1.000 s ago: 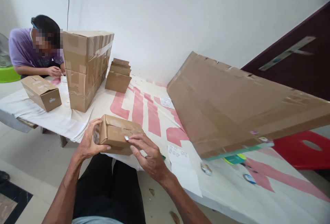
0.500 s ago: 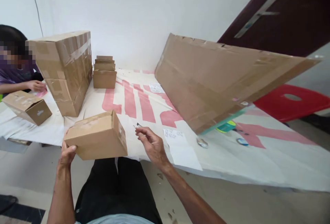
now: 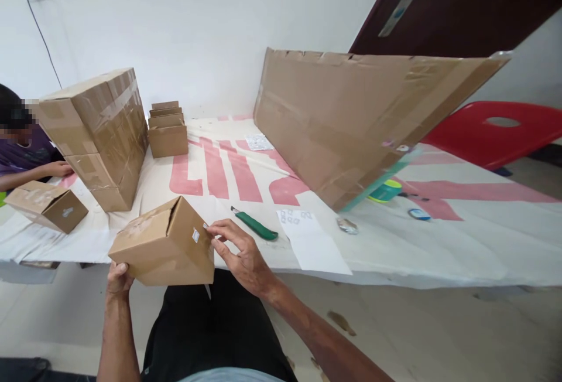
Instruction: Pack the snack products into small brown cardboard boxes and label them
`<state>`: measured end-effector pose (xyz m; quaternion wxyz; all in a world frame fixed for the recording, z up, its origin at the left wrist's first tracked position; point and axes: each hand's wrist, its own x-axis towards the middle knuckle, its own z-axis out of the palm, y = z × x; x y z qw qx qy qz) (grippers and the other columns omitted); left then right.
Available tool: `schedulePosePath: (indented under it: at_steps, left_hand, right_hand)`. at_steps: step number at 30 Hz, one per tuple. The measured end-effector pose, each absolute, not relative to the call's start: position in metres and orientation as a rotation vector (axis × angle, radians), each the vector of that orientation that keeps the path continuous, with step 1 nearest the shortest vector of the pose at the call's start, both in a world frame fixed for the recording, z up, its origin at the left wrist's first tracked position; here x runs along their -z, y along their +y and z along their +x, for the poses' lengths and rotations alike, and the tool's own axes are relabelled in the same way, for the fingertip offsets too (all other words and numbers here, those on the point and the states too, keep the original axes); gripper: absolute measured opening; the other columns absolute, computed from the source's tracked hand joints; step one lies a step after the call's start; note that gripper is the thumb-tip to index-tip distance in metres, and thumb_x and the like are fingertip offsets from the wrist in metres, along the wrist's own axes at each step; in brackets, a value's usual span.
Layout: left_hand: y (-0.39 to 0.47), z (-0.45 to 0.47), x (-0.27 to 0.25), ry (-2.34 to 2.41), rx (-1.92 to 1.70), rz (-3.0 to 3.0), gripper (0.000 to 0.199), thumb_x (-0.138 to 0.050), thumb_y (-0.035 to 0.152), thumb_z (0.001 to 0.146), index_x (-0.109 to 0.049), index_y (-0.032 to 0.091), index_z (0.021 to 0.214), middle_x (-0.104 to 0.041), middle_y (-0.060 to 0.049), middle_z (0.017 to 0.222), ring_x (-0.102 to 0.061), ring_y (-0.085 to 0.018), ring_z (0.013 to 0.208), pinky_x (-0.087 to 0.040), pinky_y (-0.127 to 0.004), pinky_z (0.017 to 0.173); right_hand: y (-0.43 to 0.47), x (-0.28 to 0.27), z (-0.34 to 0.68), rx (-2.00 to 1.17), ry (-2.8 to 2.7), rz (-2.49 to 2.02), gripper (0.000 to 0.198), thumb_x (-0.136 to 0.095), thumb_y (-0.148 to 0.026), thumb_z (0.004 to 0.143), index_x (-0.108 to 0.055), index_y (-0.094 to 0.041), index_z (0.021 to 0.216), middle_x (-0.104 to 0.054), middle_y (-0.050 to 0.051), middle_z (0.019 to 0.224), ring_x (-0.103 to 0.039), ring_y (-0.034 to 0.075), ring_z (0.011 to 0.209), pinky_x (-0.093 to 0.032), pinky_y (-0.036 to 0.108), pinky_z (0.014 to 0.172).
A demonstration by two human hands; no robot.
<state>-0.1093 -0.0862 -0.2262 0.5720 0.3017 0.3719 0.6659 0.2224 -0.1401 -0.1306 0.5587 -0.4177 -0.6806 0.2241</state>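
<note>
A brown cardboard box (image 3: 162, 247) is tilted at the table's near edge, its top flaps not quite meeting. My left hand (image 3: 118, 276) grips its lower left corner, thumb on the front side. On the box's right end sits a small white sticker (image 3: 195, 235). Close beside it, my right hand (image 3: 239, 253) pinches another tiny white sticker (image 3: 205, 226) between thumb and forefinger, at the end panel's edge. Behind that hand lies a green utility knife (image 3: 255, 224), and to its right a white sticker sheet (image 3: 311, 244) with small printed marks.
Taped cartons (image 3: 103, 136) are stacked at left, near several smaller boxes (image 3: 168, 139) and a single box (image 3: 48, 206). A large cardboard panel (image 3: 351, 118) leans at right. Tape rolls (image 3: 348, 226) lie on the table. A person (image 3: 26, 153) sits at far left beside a red stool's opposite end.
My right hand has moved left and down to the box's end panel, uncovering the utility knife. The box has turned, so its end sticker shows more. The camera view has shifted.
</note>
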Motion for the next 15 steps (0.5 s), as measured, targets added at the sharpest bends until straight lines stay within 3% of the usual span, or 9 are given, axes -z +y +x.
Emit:
schedulePosePath:
  at_steps: [6,12,15]
  left_hand:
    - [-0.086,-0.1,0.219,0.941,-1.548,0.741,0.1,-0.094,0.037,0.038,-0.068,0.026,0.134,-0.078,-0.011,0.122,-0.072,-0.042,0.112,-0.065,-0.047,0.087]
    - [-0.087,-0.098,0.215,0.977,-1.559,0.74,0.099,-0.093,0.037,0.037,-0.067,0.027,0.132,-0.077,-0.009,0.12,-0.072,-0.04,0.108,-0.064,-0.048,0.086]
    - [-0.086,-0.097,0.207,0.973,-1.592,0.786,0.098,-0.094,0.035,0.038,-0.065,0.025,0.131,-0.077,-0.009,0.118,-0.07,-0.039,0.111,-0.064,-0.046,0.087]
  right_hand:
    - [-0.147,0.132,0.215,-0.431,-1.649,-0.955,0.034,-0.06,-0.019,0.098,-0.071,-0.029,0.129,-0.07,0.01,0.119,-0.069,0.024,0.114,-0.06,0.043,0.098]
    - [-0.148,0.128,0.219,-0.609,-1.404,-1.011,0.016,-0.058,-0.031,0.101,-0.071,-0.025,0.11,-0.071,0.006,0.103,-0.069,0.021,0.097,-0.061,0.034,0.083]
    - [-0.147,0.128,0.225,-0.757,-1.287,-0.969,0.018,-0.061,-0.039,0.1,-0.071,-0.025,0.102,-0.072,0.004,0.095,-0.069,0.02,0.09,-0.061,0.033,0.077]
